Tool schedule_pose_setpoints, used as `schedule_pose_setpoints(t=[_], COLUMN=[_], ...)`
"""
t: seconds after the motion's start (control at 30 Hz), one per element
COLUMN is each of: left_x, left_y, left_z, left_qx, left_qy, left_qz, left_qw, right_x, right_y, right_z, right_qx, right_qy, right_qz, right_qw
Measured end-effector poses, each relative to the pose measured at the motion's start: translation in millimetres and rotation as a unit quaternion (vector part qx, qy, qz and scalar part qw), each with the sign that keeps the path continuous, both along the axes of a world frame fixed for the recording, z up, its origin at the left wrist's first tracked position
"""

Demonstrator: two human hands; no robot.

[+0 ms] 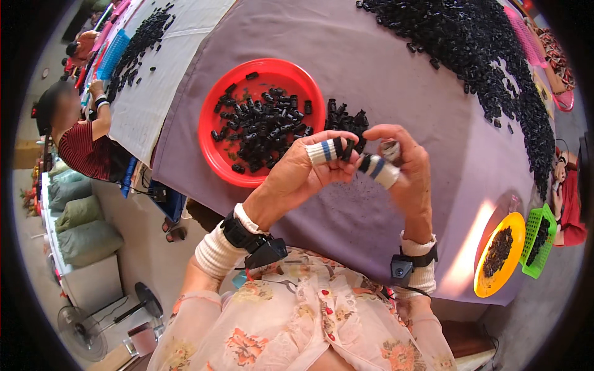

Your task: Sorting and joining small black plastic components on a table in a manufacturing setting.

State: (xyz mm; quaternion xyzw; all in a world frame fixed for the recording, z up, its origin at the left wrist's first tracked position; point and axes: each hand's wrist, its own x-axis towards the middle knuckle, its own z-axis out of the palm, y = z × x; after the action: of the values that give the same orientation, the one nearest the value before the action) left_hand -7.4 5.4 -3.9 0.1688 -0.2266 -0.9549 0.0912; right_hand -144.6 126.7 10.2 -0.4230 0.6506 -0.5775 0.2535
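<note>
In front of my body both hands meet over the table. My left hand (306,166) pinches a small black plastic piece (348,149) between thumb and fingers. Close against it, my right hand (408,170) has its fingers curled in; whatever lies in them is hidden. Striped knit sleeves (323,152) cover some fingers on each hand. Just beyond my fingertips stands a cluster of small black plastic pieces (337,114). A round red tray (210,139) to the left of them holds many more of the same loose pieces.
A mauve cloth (383,229) covers the table. A large heap of black pieces (458,46) spreads across the far right. An orange plate (480,281) and a green basket (547,247) sit at the right edge. Another person (86,133) works at the left beside a pale-covered table.
</note>
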Motion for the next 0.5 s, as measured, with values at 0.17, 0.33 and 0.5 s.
schedule_pose_setpoints(t=[0.17, 0.33, 0.5], left_x=[1.0, 3.0, 3.7], left_y=[1.2, 2.1, 3.1], left_z=[1.0, -0.3, 2.1], left_qx=[0.04, 0.091, 0.12], left_qy=[0.01, 0.05, 0.046], left_qz=[0.03, 0.019, 0.032], left_qw=[0.999, 0.994, 0.991], right_x=[-1.5, 5.1, 5.4], right_y=[2.8, -3.1, -4.0], right_z=[-5.1, 0.8, -1.1], right_qx=[0.038, 0.067, 0.067], right_qy=[-0.072, -0.114, -0.103], right_qz=[-0.003, 0.032, 0.039], right_qw=[0.997, 0.991, 0.992])
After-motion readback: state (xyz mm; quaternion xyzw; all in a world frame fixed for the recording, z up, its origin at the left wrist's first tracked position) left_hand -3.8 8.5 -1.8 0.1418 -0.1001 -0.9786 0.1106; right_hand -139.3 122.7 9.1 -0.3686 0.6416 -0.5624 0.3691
